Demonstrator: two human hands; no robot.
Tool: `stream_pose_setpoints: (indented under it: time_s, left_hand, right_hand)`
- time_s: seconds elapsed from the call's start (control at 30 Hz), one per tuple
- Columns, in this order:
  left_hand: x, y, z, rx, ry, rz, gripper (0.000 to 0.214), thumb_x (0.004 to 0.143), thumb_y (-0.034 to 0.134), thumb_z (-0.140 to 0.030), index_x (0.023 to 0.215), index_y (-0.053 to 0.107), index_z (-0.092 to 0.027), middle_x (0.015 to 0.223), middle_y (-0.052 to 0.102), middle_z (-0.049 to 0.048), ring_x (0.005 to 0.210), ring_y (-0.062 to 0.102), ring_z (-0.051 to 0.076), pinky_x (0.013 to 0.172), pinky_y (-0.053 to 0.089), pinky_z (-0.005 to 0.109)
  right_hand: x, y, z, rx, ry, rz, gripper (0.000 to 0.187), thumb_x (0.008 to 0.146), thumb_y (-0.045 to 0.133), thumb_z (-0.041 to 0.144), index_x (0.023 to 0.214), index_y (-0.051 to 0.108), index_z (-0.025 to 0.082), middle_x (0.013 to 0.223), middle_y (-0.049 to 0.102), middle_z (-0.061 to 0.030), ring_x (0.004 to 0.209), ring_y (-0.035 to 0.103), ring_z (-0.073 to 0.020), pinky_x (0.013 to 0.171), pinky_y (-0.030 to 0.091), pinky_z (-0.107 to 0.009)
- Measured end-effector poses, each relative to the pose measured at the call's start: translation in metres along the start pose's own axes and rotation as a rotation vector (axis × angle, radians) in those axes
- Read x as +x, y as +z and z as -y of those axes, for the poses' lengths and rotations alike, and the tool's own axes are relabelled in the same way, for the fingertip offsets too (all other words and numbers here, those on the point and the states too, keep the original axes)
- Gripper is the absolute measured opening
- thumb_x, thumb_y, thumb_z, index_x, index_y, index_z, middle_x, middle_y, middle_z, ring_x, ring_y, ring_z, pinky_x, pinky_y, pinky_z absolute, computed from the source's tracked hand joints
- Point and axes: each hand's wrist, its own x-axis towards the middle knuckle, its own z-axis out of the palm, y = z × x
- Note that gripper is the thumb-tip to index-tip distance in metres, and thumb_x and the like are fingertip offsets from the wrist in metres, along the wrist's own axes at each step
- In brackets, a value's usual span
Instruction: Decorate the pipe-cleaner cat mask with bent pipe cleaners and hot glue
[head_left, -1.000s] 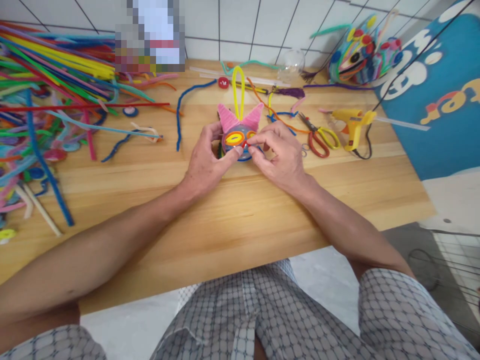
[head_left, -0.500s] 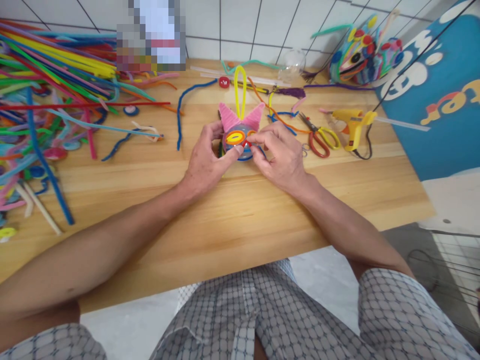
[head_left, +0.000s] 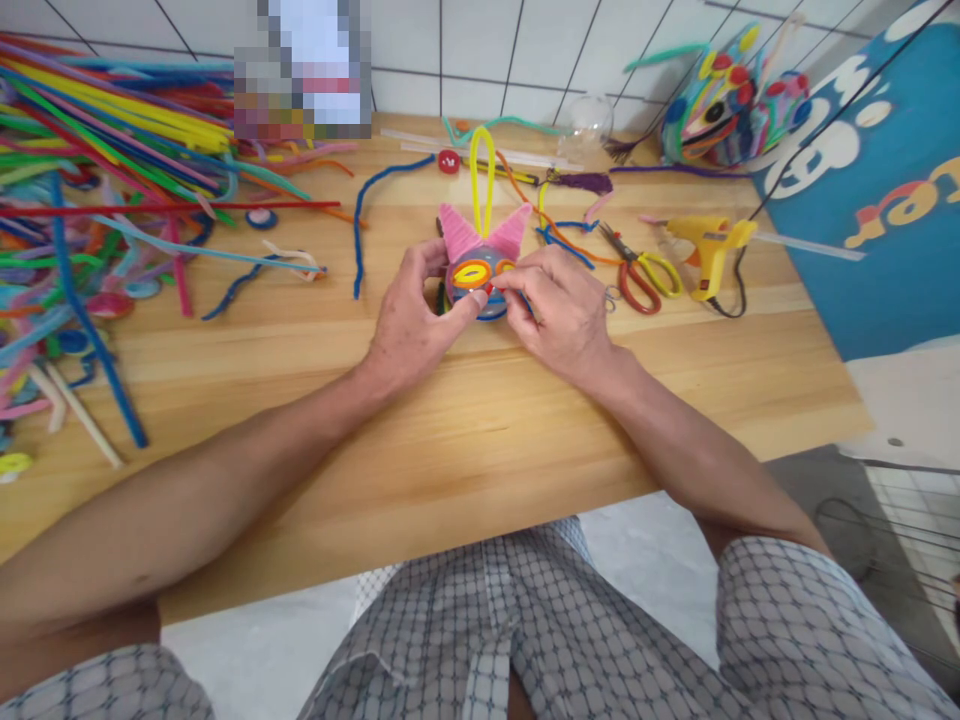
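A round animal-head ornament (head_left: 466, 259) made with pipe cleaners stands at the middle of the table. It has pink pointed ears (head_left: 507, 233), yellow eyes ringed in orange and a tall yellow loop (head_left: 482, 180) on top. My left hand (head_left: 420, 310) is wrapped around its left side, thumb on the front. At the front of the face, my right hand (head_left: 559, 310) pinches with thumb and index finger on a small red piece (head_left: 491, 288), mostly covered by the fingertips. The right eye is partly hidden behind my fingers.
Many loose pipe cleaners (head_left: 135, 120) cover the left side. Scissors (head_left: 639, 280) and a yellow glue gun (head_left: 709, 255) with a cord lie to the right. A blue pipe cleaner (head_left: 360, 225), a red button-like disc (head_left: 448, 161) and a colourful figure (head_left: 709, 110) are farther back.
Almost nothing differs. The fingers of my right hand have shifted very slightly at the red piece; my left hand keeps its hold on the ornament.
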Motion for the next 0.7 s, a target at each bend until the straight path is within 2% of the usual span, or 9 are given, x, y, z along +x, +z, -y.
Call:
stream_pose_setpoints:
  time_s: [0.27, 0.4, 0.7]
  left_hand:
    - [-0.0002, -0.001, 0.0005, -0.003, 0.001, 0.007, 0.065, 0.09, 0.094, -0.061, 0.141, 0.063, -0.034, 0.146, 0.079, 0.0091, 0.141, 0.075, 0.036, 0.123, 0.062, 0.059]
    - [0.0002, -0.0017, 0.0031, -0.002, 0.027, 0.007, 0.062, 0.092, 0.093, -0.062, 0.139, 0.064, -0.033, 0.146, 0.08, 0.0096, 0.138, 0.077, 0.036, 0.123, 0.062, 0.061]
    - [-0.0023, -0.0034, 0.001, 0.015, -0.004, 0.032, 0.063, 0.102, 0.078, -0.076, 0.144, 0.063, -0.032, 0.151, 0.077, 0.0096, 0.143, 0.073, 0.036, 0.129, 0.057, 0.06]
  right_hand:
    - [0.001, -0.0046, 0.0018, 0.056, 0.051, 0.02, 0.019, 0.114, 0.062, 0.037, 0.124, 0.077, 0.032, 0.114, 0.081, -0.0088, 0.109, 0.079, -0.031, 0.093, 0.07, -0.052]
    - [0.0023, -0.0049, 0.0047, 0.062, 0.061, 0.022, 0.016, 0.113, 0.064, 0.036, 0.123, 0.077, 0.032, 0.113, 0.081, -0.0085, 0.109, 0.079, -0.0305, 0.096, 0.07, -0.053]
    - [0.0038, -0.0048, 0.0048, 0.064, 0.071, 0.039, 0.006, 0.11, 0.068, 0.032, 0.112, 0.073, 0.03, 0.112, 0.081, -0.0085, 0.112, 0.078, -0.0305, 0.098, 0.07, -0.052]
